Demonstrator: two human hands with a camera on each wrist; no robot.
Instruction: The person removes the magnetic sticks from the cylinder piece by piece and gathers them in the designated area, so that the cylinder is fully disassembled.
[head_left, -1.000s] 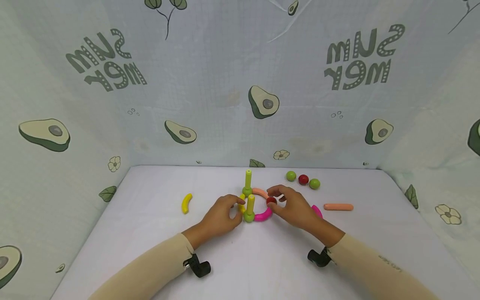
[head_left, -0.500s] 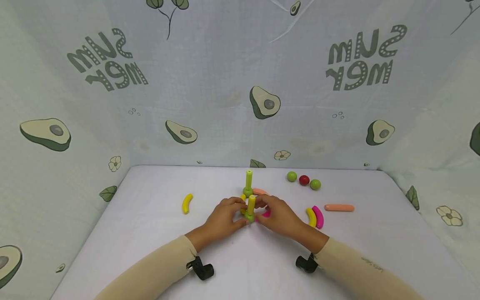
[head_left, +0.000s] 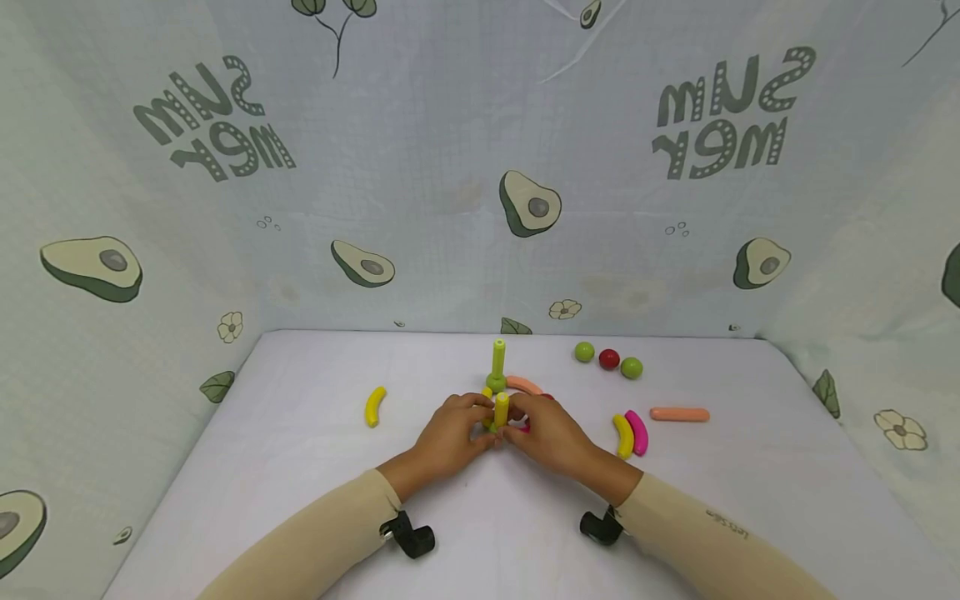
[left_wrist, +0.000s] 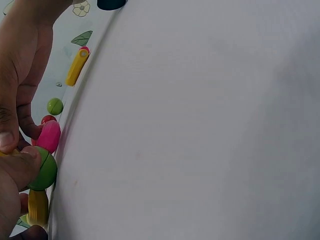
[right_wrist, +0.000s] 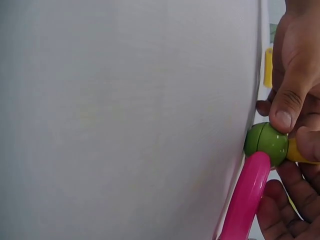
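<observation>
My left hand [head_left: 450, 437] pinches the front green ball [left_wrist: 46, 170] of a small ring of toy pieces, its thumb on the ball. From the other side my right hand [head_left: 551, 433] pinches the upright yellow rod [head_left: 502, 408] that rises from this ball. A curved pink bar [right_wrist: 247, 197] meets the ball on its right. Behind, another upright rod [head_left: 498, 357] stands in the rear green ball [head_left: 496, 382], with a curved orange bar [head_left: 523, 384] beside it. The red ball [head_left: 548, 397] shows just past my right hand, which hides much of the ring.
Two green balls and a red ball [head_left: 609, 359] lie at the back right. Further right are a straight orange bar [head_left: 679, 414], a curved pink piece [head_left: 637, 432] and a curved yellow piece [head_left: 622, 436]. Another curved yellow piece [head_left: 374, 407] lies left on the white table [head_left: 300, 467].
My right hand has left the red ball at the ring's right side and moved left to the front yellow rod. My left hand has moved slightly right and now grips the front green ball.
</observation>
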